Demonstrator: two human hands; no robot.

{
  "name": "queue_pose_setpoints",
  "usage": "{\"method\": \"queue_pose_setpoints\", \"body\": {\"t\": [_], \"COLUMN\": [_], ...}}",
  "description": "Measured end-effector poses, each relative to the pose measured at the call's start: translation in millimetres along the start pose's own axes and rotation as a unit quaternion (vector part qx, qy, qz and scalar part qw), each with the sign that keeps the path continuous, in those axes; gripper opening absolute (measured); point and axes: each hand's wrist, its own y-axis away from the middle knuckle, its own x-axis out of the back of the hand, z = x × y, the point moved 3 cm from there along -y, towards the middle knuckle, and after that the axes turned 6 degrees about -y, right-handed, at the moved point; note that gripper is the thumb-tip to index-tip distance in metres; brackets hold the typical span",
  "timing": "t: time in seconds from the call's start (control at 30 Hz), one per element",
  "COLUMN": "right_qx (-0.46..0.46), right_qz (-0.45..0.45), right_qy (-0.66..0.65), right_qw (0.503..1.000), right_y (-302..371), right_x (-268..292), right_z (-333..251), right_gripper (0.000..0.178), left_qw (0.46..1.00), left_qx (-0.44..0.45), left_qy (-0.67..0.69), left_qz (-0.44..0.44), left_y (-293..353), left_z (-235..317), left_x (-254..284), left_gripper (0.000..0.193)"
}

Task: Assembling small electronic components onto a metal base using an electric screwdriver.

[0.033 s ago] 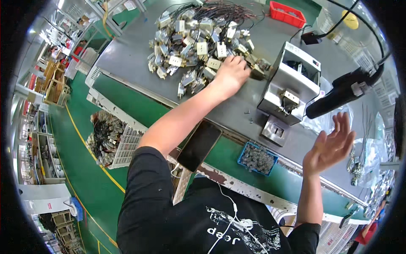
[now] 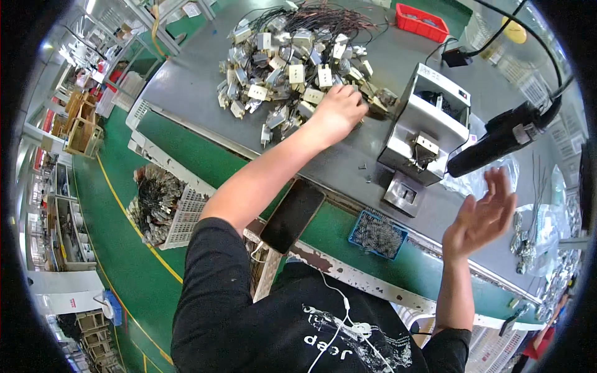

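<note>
My left hand (image 2: 337,115) reaches to the right edge of a heap of small cream-and-metal blocks (image 2: 296,73) with dark wires. Its fingers are curled down and closed; whatever is in them is hidden under the hand. My right hand (image 2: 480,217) hangs above the table's right side, below a black cylindrical tool (image 2: 482,156), with fingers apart and nothing in it. Between the hands stands a metal bench machine (image 2: 429,118) with a small block (image 2: 426,147) in its front. A square metal fixture (image 2: 404,193) sits at its foot.
A blue tray (image 2: 377,233) of small metal screw-like parts and a dark phone (image 2: 293,216) lie near the front edge. A red bin (image 2: 421,22) stands at the back. Thick black cables (image 2: 553,56) hang at the right. A white crate (image 2: 186,214) with wired parts is at the left.
My right hand has shifted very slightly left and down. My left hand stays almost in place at the heap.
</note>
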Motion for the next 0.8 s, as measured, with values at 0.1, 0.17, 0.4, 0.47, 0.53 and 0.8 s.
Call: {"method": "queue_pose_setpoints", "body": {"t": [0.1,0.17,0.4,0.47,0.53,0.8], "right_qx": [-0.151,-0.36,-0.59,-0.539,-0.545,-0.467], "right_qz": [-0.205,-0.291,-0.336,-0.367,-0.386,-0.348], "right_qy": [-0.061,-0.165,-0.337,-0.33,-0.317,-0.094], "right_qw": [0.965,0.871,0.652,0.682,0.674,0.808], "right_y": [6,3,2,1,-5,7], "right_x": [-7,-28,-25,-5,5,60], "right_z": [-3,-15,-19,-12,-9,15], "right_gripper": [0.057,0.059,0.052,0.05,0.05,0.041], "left_qw": [0.984,0.971,0.951,0.954,0.957,0.984], "left_qx": [-0.069,-0.087,-0.128,-0.168,-0.186,-0.079], "left_qy": [0.11,0.199,0.249,0.225,0.197,0.035], "left_qz": [0.123,0.097,0.132,0.106,0.106,0.156], "left_y": [14,38,62,63,60,59], "left_z": [28,62,82,66,66,28], "left_x": [46,92,111,98,113,134], "left_gripper": [0.026,0.026,0.045,0.039,0.035,0.019]}}
